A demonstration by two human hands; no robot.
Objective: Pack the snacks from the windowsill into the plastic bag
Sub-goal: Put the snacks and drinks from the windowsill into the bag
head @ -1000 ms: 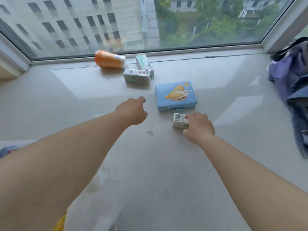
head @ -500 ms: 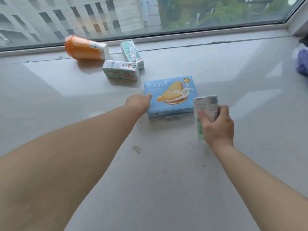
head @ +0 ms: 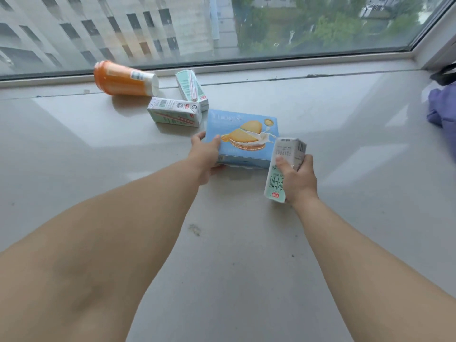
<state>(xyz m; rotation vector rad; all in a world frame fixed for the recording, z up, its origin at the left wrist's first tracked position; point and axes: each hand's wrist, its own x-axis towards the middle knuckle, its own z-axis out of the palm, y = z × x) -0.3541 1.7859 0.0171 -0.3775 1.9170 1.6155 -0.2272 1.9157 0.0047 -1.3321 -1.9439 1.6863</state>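
Note:
My right hand (head: 299, 180) grips a white and green milk carton (head: 283, 166), lifted off the windowsill and tilted. My left hand (head: 206, 154) holds the left edge of the blue biscuit box (head: 246, 134), thumb on top and fingers under its raised front corner. Behind the box, two more milk cartons lie on the sill, one flat (head: 174, 112) and one angled toward the window (head: 192, 88). An orange bottle (head: 123, 79) lies on its side near the glass. The plastic bag is out of view.
The grey stone windowsill (head: 320, 218) runs to the window frame (head: 271, 61) at the back. Purple cloth with a dark strap (head: 444, 107) lies at the right edge.
My right hand picked the milk carton up from the sill and raised it. My left hand reached forward and took hold of the biscuit box's left edge, lifting it slightly.

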